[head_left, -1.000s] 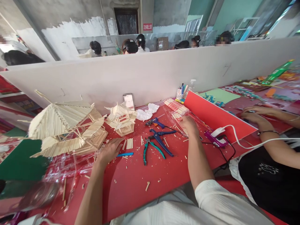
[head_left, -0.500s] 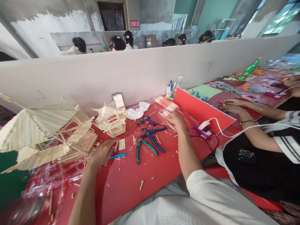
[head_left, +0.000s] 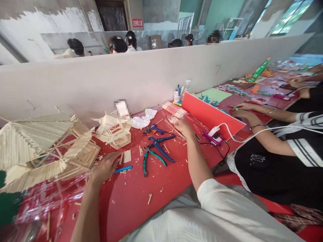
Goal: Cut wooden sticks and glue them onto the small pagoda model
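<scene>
Head view: near the front edge of the red tabletop (head_left: 131, 208) lie wood scraps (head_left: 149, 199). Farther in, the left hand (head_left: 107, 164) lies palm down beside a blue pen-like tool (head_left: 123, 169) and a row of short wooden sticks (head_left: 127, 156); its palm side is hidden, so I cannot tell whether it grips anything. Green-handled pliers (head_left: 157, 158) and blue-handled cutters (head_left: 161, 148) lie between the hands. Toward the tabletop's left side stands a large stick pavilion (head_left: 45, 134). The right hand (head_left: 185, 127) touches wrapped wooden sticks (head_left: 174, 120) toward the far edge, its grasp unclear. Nearer that edge sit a smaller stick pavilion (head_left: 114, 131) and crumpled tissue (head_left: 143, 119), before a white partition (head_left: 141, 77).
</scene>
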`<state>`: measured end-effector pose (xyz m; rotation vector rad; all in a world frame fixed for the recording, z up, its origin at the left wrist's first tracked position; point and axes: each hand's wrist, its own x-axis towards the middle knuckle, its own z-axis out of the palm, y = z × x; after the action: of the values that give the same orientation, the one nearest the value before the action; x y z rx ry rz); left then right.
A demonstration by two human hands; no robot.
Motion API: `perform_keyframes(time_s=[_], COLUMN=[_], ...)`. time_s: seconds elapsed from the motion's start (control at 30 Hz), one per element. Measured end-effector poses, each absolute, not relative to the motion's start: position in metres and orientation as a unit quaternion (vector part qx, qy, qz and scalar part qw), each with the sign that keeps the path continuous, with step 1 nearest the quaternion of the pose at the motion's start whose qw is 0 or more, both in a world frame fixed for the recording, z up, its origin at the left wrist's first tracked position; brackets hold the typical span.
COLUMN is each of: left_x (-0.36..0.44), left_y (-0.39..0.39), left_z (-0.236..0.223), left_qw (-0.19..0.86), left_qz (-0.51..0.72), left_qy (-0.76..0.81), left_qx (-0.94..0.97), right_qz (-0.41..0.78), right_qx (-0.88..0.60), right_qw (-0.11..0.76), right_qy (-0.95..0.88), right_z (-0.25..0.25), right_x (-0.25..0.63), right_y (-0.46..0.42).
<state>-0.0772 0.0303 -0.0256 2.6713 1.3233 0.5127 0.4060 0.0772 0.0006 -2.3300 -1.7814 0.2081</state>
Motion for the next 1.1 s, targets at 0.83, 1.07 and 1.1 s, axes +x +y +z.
perform_keyframes(time_s=[0.83, 1.07, 1.1], left_x=[-0.031, -0.051, -0.054], left_y=[0.002, 0.014, 0.015], left_z=[0.006, -0.001, -0.001], left_qw=[0.275, 0.22, 0.22], left_qz=[0.353, 0.367, 0.368], left_qy=[0.476, 0.509, 0.512], left_qx=[0.757, 0.746, 0.745], right_qz=[0.193, 0.211, 0.219], right_qx=[-0.308, -0.344, -0.351], right_qw=[0.209, 0.202, 0.218], right_qy=[-0.908, -0.892, -0.884], right_z=[0.028, 0.024, 0.024], right_x=[0.225, 0.259, 0.266], right_y=[0.033, 0.052, 0.055])
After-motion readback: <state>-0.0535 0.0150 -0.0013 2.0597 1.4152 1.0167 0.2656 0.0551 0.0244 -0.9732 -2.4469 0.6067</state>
